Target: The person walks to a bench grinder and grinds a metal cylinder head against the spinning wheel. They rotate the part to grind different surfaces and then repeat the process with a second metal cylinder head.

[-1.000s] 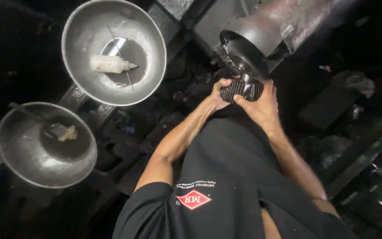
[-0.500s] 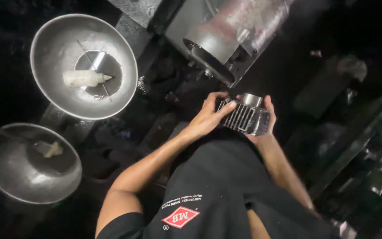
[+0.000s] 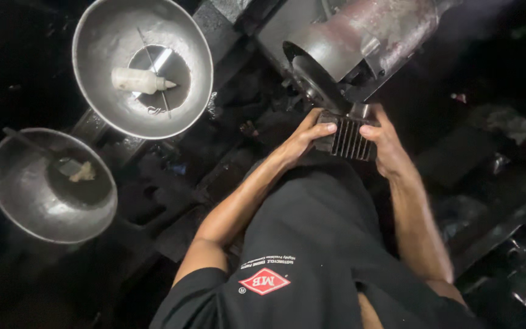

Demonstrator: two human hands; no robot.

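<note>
A dark finned metal block (image 3: 349, 139) is held between both my hands, right under the wheel of a grinding machine (image 3: 360, 42). My left hand (image 3: 302, 139) grips the block's left side, fingers curled over its top edge. My right hand (image 3: 385, 143) clasps its right side, thumb on the fins. The block's upper end sits close against the dark wheel (image 3: 313, 79); whether they touch is unclear. My black shirt covers the lower middle of the view.
Two metal bowls stand at the left: an upper bowl (image 3: 95, 91) holding a small white squeeze bottle (image 3: 141, 80), and a lower bowl (image 3: 13, 201) with a tool and a pale lump. Dark, grimy metal parts lie all around; hooks or rings show at the bottom right.
The block was at the wheel, came down away from it half a second ago, and now is up at the wheel again. Both hands have kept their hold.
</note>
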